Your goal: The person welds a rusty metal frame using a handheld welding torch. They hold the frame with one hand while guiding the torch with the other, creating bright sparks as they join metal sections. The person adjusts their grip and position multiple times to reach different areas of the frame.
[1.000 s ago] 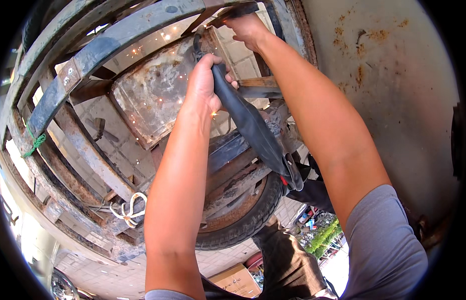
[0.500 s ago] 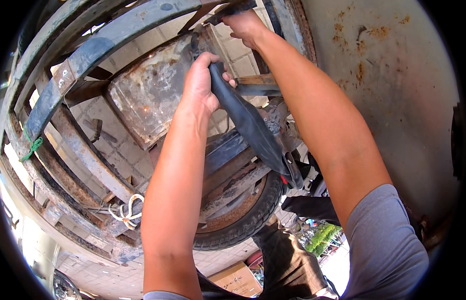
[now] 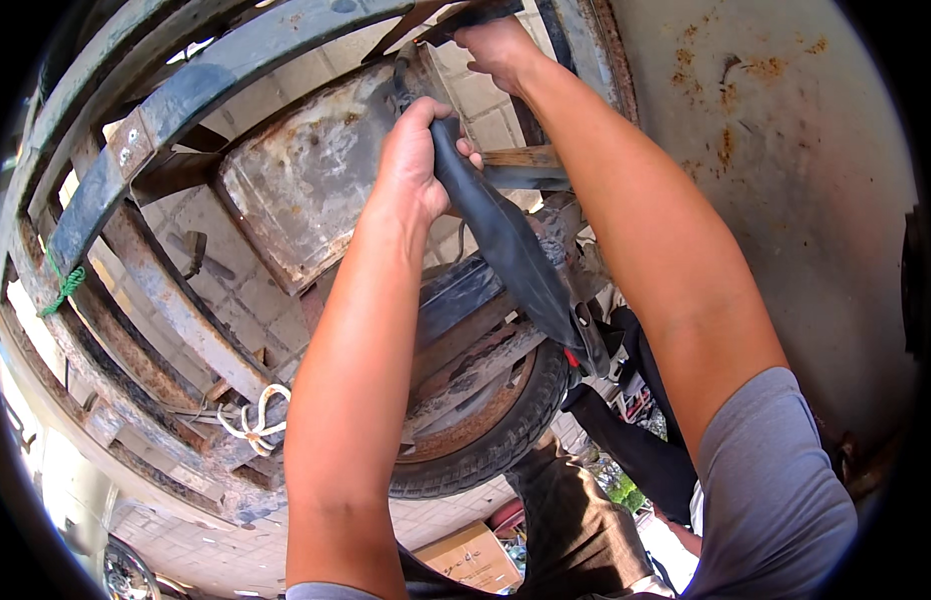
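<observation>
Left hand (image 3: 414, 152), fingers wrapped round black sleeve (image 3: 498, 232), needs steadying; right hand (image 3: 500, 52) at dark metal piece (image 3: 476, 17), can't tell if pinching.

Your left arm (image 3: 354, 370) comes up from the lower edge, nearly straight; the fingers (image 3: 467, 147) of your left hand (image 3: 416, 150) curl into a closed grip, thumb uppermost. Your right arm (image 3: 646, 220) reaches farther forward, slanting leftward, and on your right hand (image 3: 500, 52) the fingers are partly hidden.
</observation>
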`<state>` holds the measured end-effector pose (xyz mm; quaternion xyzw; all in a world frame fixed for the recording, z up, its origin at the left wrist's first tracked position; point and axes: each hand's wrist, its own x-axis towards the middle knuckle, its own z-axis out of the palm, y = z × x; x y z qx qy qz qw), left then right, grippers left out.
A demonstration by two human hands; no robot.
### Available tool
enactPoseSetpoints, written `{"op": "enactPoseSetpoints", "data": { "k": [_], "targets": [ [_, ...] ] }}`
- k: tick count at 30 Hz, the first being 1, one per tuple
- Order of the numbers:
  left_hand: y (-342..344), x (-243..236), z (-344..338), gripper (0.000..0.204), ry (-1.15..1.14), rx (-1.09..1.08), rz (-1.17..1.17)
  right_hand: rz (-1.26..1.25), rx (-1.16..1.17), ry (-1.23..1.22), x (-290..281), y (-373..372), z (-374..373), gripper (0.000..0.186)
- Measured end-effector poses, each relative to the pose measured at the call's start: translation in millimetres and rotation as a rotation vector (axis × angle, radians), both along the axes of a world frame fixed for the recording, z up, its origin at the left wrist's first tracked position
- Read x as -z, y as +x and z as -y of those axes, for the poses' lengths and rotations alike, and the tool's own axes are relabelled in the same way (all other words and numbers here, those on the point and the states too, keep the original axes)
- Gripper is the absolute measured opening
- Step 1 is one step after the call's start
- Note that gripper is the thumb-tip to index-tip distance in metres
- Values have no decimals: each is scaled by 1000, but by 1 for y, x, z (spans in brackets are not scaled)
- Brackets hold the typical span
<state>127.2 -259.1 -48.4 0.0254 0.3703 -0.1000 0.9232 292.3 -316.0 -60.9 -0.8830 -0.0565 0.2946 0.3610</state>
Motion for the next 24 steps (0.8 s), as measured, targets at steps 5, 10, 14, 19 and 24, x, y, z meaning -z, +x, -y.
{"op": "enactPoseSetpoints", "data": {
  "k": [5,10,14,19,24],
  "targets": [
    [1,-1,2,19,14,-3,2,85,-36,44,7,4,5,32],
    [3,0,3,19,7,-8,6,154,-59,144,20,10,10,33],
    [0,3,2,19,-11,-17,10,142,42,241,16,-2,-2,29],
    [8,-1,8,16,-54,-39,8,-88,155,70,26,29,20,25],
    [0,7,0,15,-12,-44,-58,36,-84,123,14,3,-2,22]
  ]
}}
